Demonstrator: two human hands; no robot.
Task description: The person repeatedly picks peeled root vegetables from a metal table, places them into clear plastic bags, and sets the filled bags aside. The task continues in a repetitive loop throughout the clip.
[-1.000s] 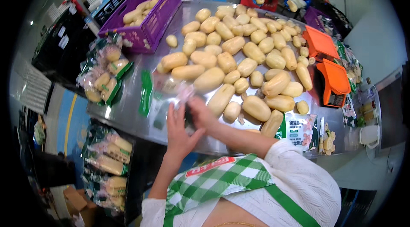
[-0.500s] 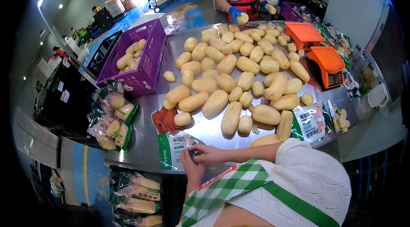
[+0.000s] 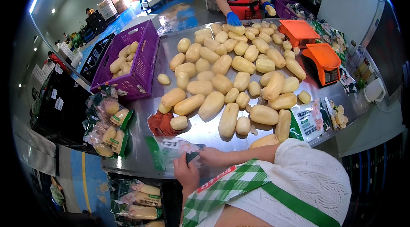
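Note:
A flat plastic packing bag (image 3: 161,154), green and clear with a printed front, is in my hands at the table's near edge. My left hand (image 3: 187,171) has its fingers closed on the bag's near side. Beside it my right hand (image 3: 211,157) grips the dark right end of the bag; part of its fingers is hidden behind the plastic. Just beyond lies a crumpled reddish-brown cloth (image 3: 162,123), with a short lotus root piece (image 3: 179,123) against it. A large heap of pale lotus root segments (image 3: 211,105) spreads over the metal table (image 3: 194,132).
Filled lotus root bags (image 3: 112,135) lie at the table's left, near a purple crate (image 3: 139,80). More packs (image 3: 143,199) sit below. Orange scales (image 3: 323,62) and a stack of bags (image 3: 308,120) are at right. Across the table stands a co-worker with blue gloves (image 3: 233,18).
The bag has lifted from the table and its left part is blurred by motion. My hands have drawn slightly apart. The co-worker's glove at left has lowered to the heap.

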